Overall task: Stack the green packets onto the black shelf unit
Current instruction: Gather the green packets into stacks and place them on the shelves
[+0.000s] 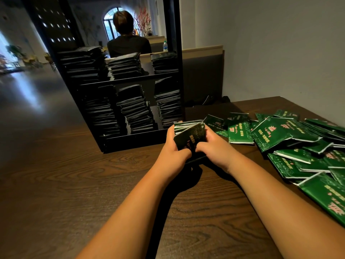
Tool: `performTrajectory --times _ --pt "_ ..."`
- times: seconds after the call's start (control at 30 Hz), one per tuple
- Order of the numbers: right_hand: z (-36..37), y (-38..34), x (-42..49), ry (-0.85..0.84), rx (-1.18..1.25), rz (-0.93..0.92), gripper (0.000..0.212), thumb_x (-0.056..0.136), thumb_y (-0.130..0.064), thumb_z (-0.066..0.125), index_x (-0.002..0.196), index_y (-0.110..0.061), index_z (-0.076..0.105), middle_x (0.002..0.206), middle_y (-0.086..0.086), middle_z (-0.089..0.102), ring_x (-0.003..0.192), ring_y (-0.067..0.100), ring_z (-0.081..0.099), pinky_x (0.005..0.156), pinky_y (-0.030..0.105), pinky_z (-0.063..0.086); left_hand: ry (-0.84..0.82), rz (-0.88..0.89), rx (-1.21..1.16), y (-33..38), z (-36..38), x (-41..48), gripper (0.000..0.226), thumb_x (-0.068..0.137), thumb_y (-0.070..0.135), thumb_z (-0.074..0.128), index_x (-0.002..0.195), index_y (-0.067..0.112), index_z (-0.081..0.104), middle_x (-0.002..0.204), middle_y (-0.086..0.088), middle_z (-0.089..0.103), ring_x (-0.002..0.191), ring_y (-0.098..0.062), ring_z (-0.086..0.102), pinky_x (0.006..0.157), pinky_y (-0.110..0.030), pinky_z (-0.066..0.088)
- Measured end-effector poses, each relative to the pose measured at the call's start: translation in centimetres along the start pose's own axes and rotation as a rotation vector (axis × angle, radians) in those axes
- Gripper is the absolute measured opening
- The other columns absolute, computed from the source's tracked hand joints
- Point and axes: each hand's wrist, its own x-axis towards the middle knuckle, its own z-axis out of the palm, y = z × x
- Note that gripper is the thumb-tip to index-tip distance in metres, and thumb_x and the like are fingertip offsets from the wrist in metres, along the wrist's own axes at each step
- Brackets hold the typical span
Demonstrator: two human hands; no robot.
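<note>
Head view: a bundle of green packets [190, 136] is gripped by 2 hands, the left hand [172, 148] and right hand [213, 144], fingers curled round its sides, probably to square it. It is held above the table [74, 184], near the lower right corner of the black shelf unit [134, 140]; loose packets [280, 135] are heaped along the table's right edge.

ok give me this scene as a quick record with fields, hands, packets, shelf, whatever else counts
left hand: grips the held bundle's left side
right hand: grips its right side
held bundle: green packets, in front of the shelf's lower right corner
loose pile: green packets scattered on the table, to the right
black shelf unit: stands on the table, two tiers visible
shelved stacks: three per tier, uneven heights
table: dark wood grain
background: a person, back to the camera
</note>
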Motion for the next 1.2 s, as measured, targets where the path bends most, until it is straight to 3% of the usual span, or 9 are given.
performTrajectory --times 0.17,0.37,0.47,0.6,0.7,0.8,0.97,1.07,1.2 --pt "-0.1 0.2 0.4 0.048 0.047 0.002 0.057 0.091 0.002 0.058 0.127 -0.041 0.065 0.113 -0.008 0.079 0.109 0.014 0.075 0.094 0.037 0.06 0.107 0.031 -0.024 0.3 -0.1 0.3 0.084 0.091 -0.009 0.061 0.153 0.044 0.044 0.141 0.005 0.063 0.124 -0.011 0.068 0.104 -0.039 0.06" --pt "0.5 0.8 0.9 0.0 -0.023 0.047 0.059 0.088 -0.006 0.066 0.13 -0.047 0.055 0.116 -0.005 0.075 0.112 0.017 0.07 0.094 0.037 0.054 0.091 -0.045 -0.042 0.7 -0.1 0.6 0.085 0.096 -0.004 0.059 0.165 0.036 0.03 0.142 0.007 0.057 0.128 -0.014 0.062 0.108 -0.035 0.054" --pt "0.5 1.1 1.2 0.015 0.033 0.066 0.06 0.078 -0.016 0.07 0.127 -0.049 0.058 0.118 -0.003 0.077 0.113 0.02 0.073 0.103 0.045 0.056 0.091 -0.071 -0.031 1.0 -0.1 0.6 0.089 0.095 -0.005 0.057 0.166 0.04 0.026 0.142 0.009 0.054 0.123 -0.01 0.062 0.1 -0.031 0.055" --pt "1.0 1.6 1.7 0.036 -0.004 0.086 0.058 0.08 -0.019 0.073 0.128 -0.046 0.054 0.118 0.003 0.076 0.112 0.023 0.072 0.11 0.052 0.053 0.064 -0.112 0.024 0.2 0.0 1.0 0.076 0.093 -0.005 0.053 0.156 0.035 0.039 0.138 0.002 0.065 0.122 -0.012 0.067 0.105 -0.037 0.056" --pt "1.2 1.9 2.0 0.036 -0.054 0.091 0.06 0.082 -0.03 0.073 0.134 -0.044 0.047 0.119 0.001 0.074 0.111 0.023 0.072 0.107 0.054 0.055 0.088 -0.101 0.063 -0.3 -0.2 1.0 0.061 0.096 0.002 0.057 0.147 0.034 0.048 0.132 0.01 0.066 0.12 -0.008 0.067 0.108 -0.04 0.056" --pt "1.2 1.7 1.9 0.039 -0.117 0.08 0.049 0.095 -0.023 0.072 0.134 -0.038 0.046 0.119 -0.003 0.072 0.11 0.018 0.071 0.105 0.047 0.056 0.088 -0.075 0.141 -0.5 -0.2 1.0 0.054 0.097 0.003 0.056 0.139 0.036 0.05 0.129 0.014 0.065 0.12 -0.004 0.064 0.106 -0.035 0.054" --pt "1.0 0.9 1.1 0.041 -0.197 0.015 0.046 0.1 -0.021 0.072 0.137 -0.04 0.052 0.12 -0.017 0.07 0.108 -0.004 0.063 0.086 0.02 0.047 0.13 -0.052 0.222 -0.1 0.2 0.3 0.051 0.097 0.003 0.057 0.141 0.028 0.047 0.121 0.016 0.06 0.112 -0.003 0.062 0.086 -0.023 0.05" --pt "1.1 0.1 0.5 0.049 -0.205 -0.001 0.047 0.099 -0.021 0.075 0.139 -0.038 0.058 0.118 -0.023 0.069 0.108 -0.01 0.06 0.085 0.019 0.044 0.131 -0.059 0.266 0.9 -0.2 -0.1 0.048 0.097 0.006 0.061 0.139 0.023 0.045 0.118 0.013 0.059 0.108 -0.003 0.061 0.08 -0.023 0.049" --pt "1.7 -2.1 0.0 0.066 -0.138 0.025 0.038 0.096 -0.018 0.079 0.128 -0.033 0.064 0.117 -0.012 0.076 0.107 0.005 0.071 0.087 0.027 0.054 0.135 -0.068 0.288 2.7 -2.0 -1.0 0.041 0.099 0.016 0.067 0.134 0.023 0.047 0.122 0.005 0.066 0.104 -0.004 0.065 0.082 -0.028 0.052"
